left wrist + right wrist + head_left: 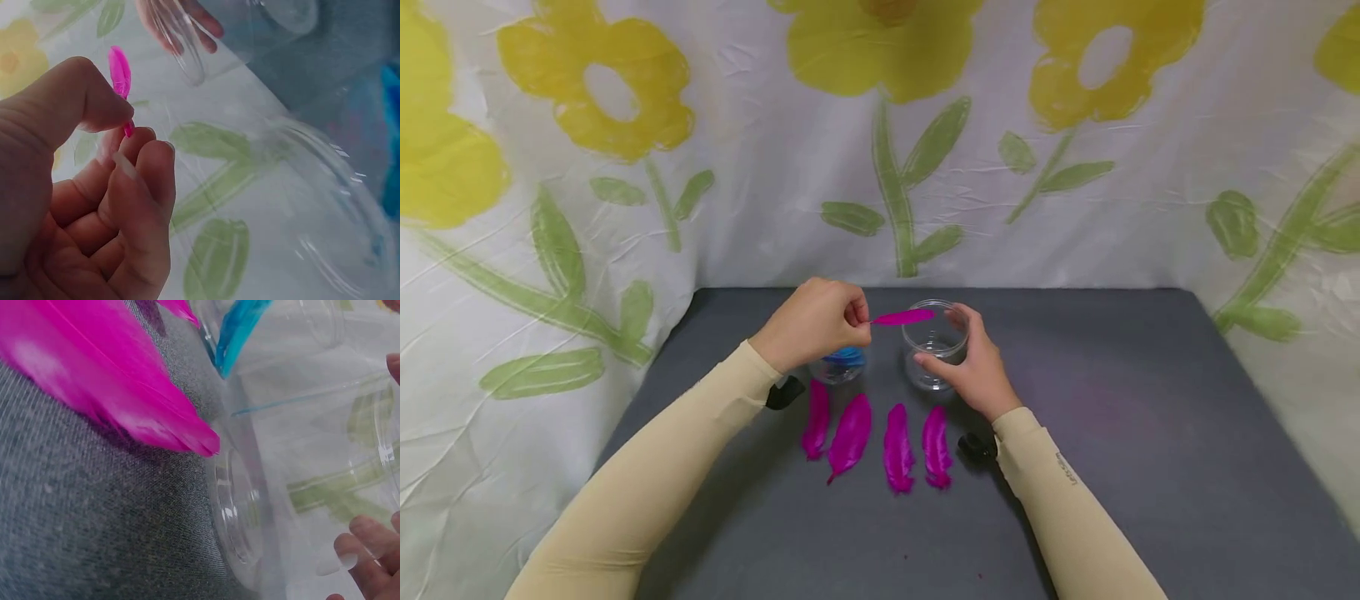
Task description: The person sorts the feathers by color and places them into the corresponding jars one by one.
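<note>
My left hand (820,321) pinches a magenta feather (906,317) by its quill between thumb and fingertips; the feather points right, its tip over the mouth of a clear jar (934,367). In the left wrist view the pinched feather (120,70) stands up from the thumb. My right hand (973,362) grips that jar from its right side, thumb in front and fingers behind. Just below my left hand stands a second clear jar with blue feathers (846,357) inside, partly hidden by the hand. In the right wrist view a blue feather (240,331) shows through clear plastic.
Several magenta feathers lie in a row on the grey table (1112,467) in front of the jars, among them a broad feather (850,433) and a narrower feather (936,446). A white cloth with painted yellow flowers (880,50) hangs behind and at both sides.
</note>
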Tool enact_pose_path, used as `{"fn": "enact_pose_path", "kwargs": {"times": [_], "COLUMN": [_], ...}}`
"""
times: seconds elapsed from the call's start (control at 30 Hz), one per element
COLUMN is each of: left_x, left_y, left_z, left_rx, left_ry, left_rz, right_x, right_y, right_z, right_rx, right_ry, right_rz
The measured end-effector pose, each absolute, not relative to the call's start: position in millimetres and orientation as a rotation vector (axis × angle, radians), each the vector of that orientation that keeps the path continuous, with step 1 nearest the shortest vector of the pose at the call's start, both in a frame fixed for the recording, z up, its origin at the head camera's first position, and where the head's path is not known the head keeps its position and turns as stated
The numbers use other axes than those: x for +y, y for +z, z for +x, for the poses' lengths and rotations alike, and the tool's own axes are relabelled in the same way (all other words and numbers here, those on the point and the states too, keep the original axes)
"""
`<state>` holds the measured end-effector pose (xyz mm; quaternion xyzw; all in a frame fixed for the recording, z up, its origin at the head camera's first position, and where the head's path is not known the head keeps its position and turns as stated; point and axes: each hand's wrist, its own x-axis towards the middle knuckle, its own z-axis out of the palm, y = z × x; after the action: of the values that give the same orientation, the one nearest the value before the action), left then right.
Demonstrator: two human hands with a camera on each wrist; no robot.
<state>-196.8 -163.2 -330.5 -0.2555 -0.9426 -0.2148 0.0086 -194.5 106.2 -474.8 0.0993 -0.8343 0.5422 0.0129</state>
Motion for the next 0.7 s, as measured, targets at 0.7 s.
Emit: {"fn": "enact_pose_path", "kwargs": {"times": [0.7], "left_x": [-110.4], "left_y": [-331.5], "left_z": [-220.7], "left_rx": [-2.992], "left_ry": [-0.400], "left_rz": [-0.903], "right_x": [108.4], "right_y": [-472.0], "right_z": [-195.1], "right_rx": [-2.622], "right_ry": [1.647], "right_rz": [0.299]}}
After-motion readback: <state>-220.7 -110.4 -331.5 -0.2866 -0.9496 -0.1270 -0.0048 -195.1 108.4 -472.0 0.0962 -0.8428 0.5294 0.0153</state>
